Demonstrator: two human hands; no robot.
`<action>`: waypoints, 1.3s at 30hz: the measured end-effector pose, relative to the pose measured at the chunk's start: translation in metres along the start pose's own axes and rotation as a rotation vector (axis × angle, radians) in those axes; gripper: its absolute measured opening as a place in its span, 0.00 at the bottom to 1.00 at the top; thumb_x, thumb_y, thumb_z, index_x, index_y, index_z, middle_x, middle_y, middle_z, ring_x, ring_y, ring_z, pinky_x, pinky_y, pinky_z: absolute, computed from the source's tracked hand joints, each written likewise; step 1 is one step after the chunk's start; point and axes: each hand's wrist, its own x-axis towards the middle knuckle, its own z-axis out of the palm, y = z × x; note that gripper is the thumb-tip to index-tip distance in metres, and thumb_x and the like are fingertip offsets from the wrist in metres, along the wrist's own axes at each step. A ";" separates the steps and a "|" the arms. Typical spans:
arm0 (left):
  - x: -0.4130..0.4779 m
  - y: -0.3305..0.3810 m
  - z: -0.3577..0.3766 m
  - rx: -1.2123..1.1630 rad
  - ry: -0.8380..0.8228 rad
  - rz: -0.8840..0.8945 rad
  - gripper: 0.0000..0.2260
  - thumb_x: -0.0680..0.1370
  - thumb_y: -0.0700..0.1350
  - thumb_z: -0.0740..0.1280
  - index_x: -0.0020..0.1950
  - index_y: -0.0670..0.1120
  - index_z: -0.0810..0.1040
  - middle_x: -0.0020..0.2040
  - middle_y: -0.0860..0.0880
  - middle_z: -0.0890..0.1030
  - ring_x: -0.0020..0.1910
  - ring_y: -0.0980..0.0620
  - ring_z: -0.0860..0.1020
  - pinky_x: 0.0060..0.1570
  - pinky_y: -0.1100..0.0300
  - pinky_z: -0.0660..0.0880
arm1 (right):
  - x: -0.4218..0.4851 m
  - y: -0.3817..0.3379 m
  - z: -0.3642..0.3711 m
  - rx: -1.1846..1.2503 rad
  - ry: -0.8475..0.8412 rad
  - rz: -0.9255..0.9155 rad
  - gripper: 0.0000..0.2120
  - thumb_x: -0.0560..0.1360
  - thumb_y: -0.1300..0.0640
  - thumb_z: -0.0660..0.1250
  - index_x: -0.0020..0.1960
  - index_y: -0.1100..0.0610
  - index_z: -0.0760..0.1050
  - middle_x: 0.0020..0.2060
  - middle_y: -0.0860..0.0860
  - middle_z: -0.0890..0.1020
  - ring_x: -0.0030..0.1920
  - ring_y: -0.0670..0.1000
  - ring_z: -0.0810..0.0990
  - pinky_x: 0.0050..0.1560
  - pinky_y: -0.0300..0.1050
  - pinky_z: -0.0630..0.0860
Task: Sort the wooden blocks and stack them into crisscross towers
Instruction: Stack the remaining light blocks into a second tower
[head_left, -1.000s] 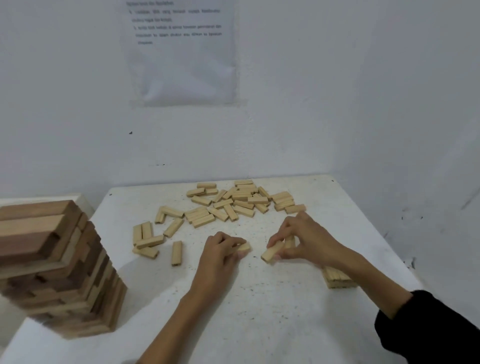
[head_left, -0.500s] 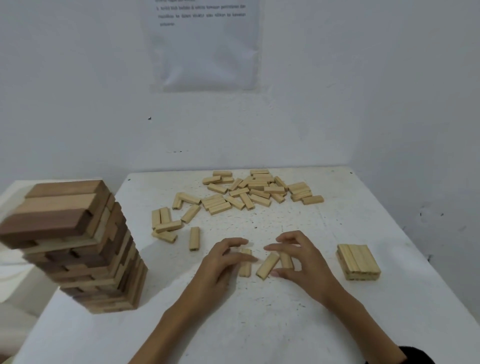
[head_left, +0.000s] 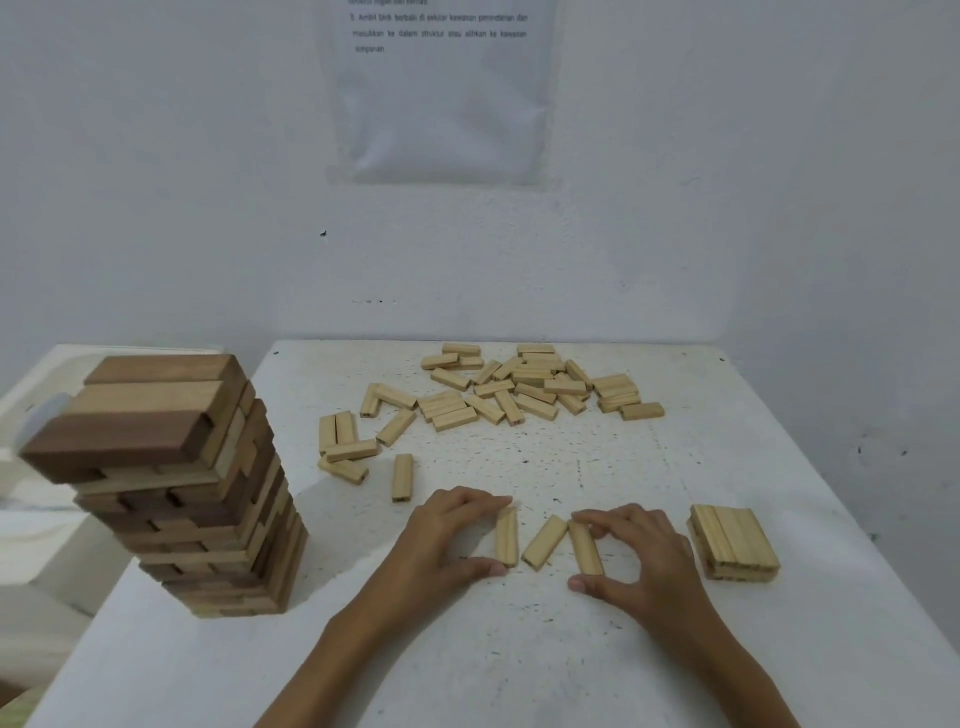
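now, left hand (head_left: 447, 540) pinching left block (head_left: 506, 538), right hand (head_left: 647, 566) pinching right block (head_left: 586, 548), fingers (head_left: 480, 503) curled, middle block (head_left: 544, 542) loose

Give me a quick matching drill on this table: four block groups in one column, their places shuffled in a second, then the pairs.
Things:
1. tall two-tone tower
2. low pale stack
3. loose pile
4. three-block row

Places:
A. between the left hand and the right hand
B. far middle of the table
C. left edge of the table
D. just right of the right hand

Pairs: 1-C, 2-D, 3-B, 4-A.
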 end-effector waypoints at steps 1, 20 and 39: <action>0.000 0.000 0.000 0.006 0.002 0.001 0.25 0.69 0.55 0.73 0.61 0.69 0.67 0.58 0.66 0.71 0.61 0.63 0.67 0.62 0.59 0.66 | 0.001 -0.002 0.002 0.022 -0.018 -0.007 0.33 0.54 0.18 0.55 0.55 0.31 0.69 0.47 0.34 0.74 0.53 0.37 0.69 0.52 0.32 0.58; 0.001 0.008 0.011 0.172 0.029 -0.031 0.33 0.62 0.72 0.63 0.65 0.61 0.70 0.60 0.69 0.63 0.64 0.68 0.56 0.58 0.76 0.51 | 0.025 -0.007 0.000 -0.020 -0.280 -0.060 0.35 0.55 0.24 0.64 0.60 0.29 0.59 0.53 0.34 0.67 0.59 0.37 0.61 0.58 0.34 0.55; 0.005 0.012 0.010 0.152 0.040 -0.023 0.28 0.63 0.67 0.65 0.60 0.60 0.74 0.58 0.67 0.66 0.62 0.67 0.59 0.57 0.74 0.53 | 0.025 -0.003 0.001 -0.025 -0.261 -0.076 0.29 0.58 0.27 0.59 0.58 0.30 0.63 0.52 0.34 0.68 0.58 0.36 0.62 0.56 0.27 0.52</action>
